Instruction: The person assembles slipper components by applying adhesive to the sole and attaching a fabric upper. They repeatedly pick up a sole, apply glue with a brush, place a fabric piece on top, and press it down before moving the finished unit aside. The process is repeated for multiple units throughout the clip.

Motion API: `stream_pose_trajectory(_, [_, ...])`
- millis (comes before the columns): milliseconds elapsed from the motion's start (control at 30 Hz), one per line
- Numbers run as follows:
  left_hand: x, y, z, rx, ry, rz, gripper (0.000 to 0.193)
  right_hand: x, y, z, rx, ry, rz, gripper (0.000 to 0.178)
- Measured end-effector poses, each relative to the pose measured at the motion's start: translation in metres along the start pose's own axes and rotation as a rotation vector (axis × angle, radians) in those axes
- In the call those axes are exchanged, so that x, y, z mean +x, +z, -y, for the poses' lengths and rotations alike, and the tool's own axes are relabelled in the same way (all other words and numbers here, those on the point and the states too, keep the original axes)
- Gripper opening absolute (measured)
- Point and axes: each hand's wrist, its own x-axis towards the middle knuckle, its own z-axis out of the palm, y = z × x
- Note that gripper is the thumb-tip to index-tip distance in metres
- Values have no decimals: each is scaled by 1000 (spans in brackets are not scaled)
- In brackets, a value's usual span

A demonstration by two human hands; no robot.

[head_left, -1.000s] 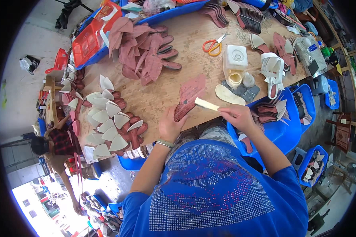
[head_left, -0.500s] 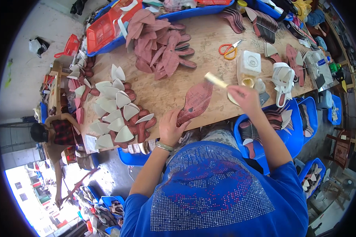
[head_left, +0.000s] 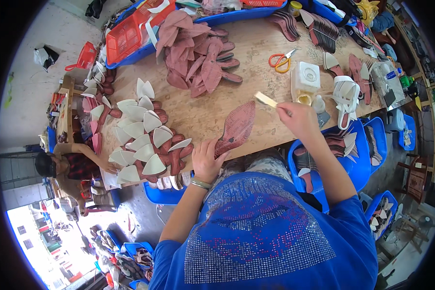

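A reddish insole (head_left: 238, 124) with a scale-like pattern is held by its narrow heel end in my left hand (head_left: 206, 159), its broad pointed end tilted up and away over the table. My right hand (head_left: 297, 120) pinches a flat brush (head_left: 264, 99) with a pale end, just right of the insole's tip and apart from it. Near that hand stands a cut-open white plastic jug (head_left: 305, 79) with a yellowish opening. To the left, rows of reddish insoles with white toe pieces (head_left: 145, 126) overlap on the table. A heap of plain reddish insoles (head_left: 193, 55) lies beyond.
Orange-handled scissors (head_left: 280, 62) lie on the wooden table (head_left: 261, 43). White straps (head_left: 345, 94) rest at the right. Blue bins (head_left: 360, 159) with insoles stand below the front edge. Another person (head_left: 75, 162) reaches to the table's left end.
My right hand and the brush have shifted slightly right, away from the insole's tip. The insole has turned a little in my left hand. The other person's hand has come to the table edge.
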Motion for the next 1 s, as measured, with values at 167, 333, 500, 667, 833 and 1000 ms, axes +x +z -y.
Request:
stream_pose_trajectory(167, [1, 1, -2, -3, 16, 8, 54, -10, -1, 50, 215, -189, 121, 13])
stream_pose_trajectory(333, [-2, 3, 0, -31, 10, -11, 55, -7, 13, -17, -104, 71, 221, 18])
stream_pose_trajectory(500, [3, 8, -1, -51, -12, -2, 56, -16, -7, -31, 9, 262, 155, 19])
stream_pose_trajectory(667, [12, 16, -11, -61, 25, 14, 56, -11, -12, -14, 116, 66, 72, 19])
stream_pose_trajectory(833, [19, 28, -13, -135, -37, 33, 59, -11, -22, -78, -156, 244, 194, 19])
stream_pose_trajectory(1000, [24, 45, -19, -723, -524, 288, 50, -50, -45, -105, -18, 446, 174, 20])
